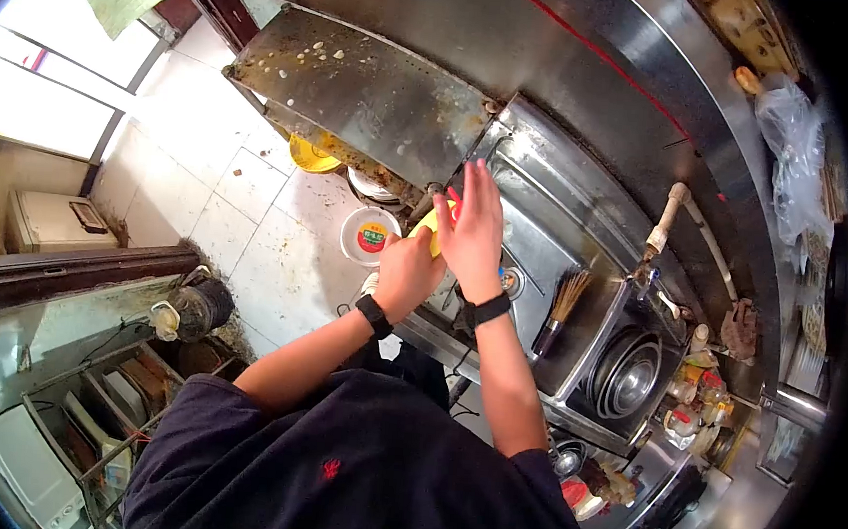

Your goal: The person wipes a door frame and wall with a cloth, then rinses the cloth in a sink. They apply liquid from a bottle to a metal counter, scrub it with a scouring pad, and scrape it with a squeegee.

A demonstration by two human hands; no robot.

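My left hand [411, 275] is closed around a yellow bottle [430, 228] with a red part at its upper end, over the near left edge of the sink [534, 233]. Much of the bottle is hidden behind my fingers. Just right of it, my right hand [472, 234] is stretched out flat, fingers pointing away from me, overlapping the bottle's red part [453, 198]. Both wrists wear black bands. A bristle brush [566, 302] with a dark handle leans in the sink, to the right of my right hand.
Stacked metal bowls [629, 377] sit in the right-hand basin, beside a tap [647, 277]. A stained metal counter [358, 83] adjoins the sink at the far left. On the floor stand a white tub [355, 235] and a yellow basin [312, 156]. Bottles and jars [700, 402] crowd the right.
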